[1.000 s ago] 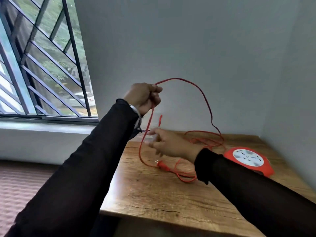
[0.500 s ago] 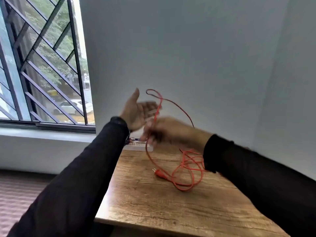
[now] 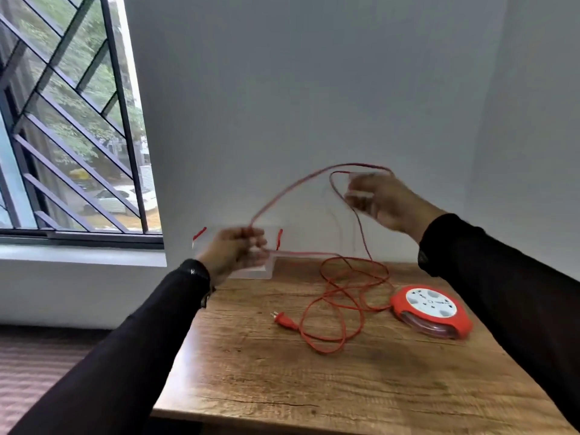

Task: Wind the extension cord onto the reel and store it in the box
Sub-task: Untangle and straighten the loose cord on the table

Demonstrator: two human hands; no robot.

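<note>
Head view shows a wooden table [image 3: 314,372] with a clear box [image 3: 266,268] at its back edge and the red reel [image 3: 431,310] lying flat. Left hand [image 3: 233,254] and right hand [image 3: 381,199], raised well apart, each grip the red cord [image 3: 332,312]; its plug [image 3: 284,319] lies on the table.

grainy wood table [image 3: 282,381], plastic reel [image 3: 431,312]

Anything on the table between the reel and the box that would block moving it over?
Only the cord's own loose loops lie on the table between the reel and the box. Nothing else visible does.
</note>
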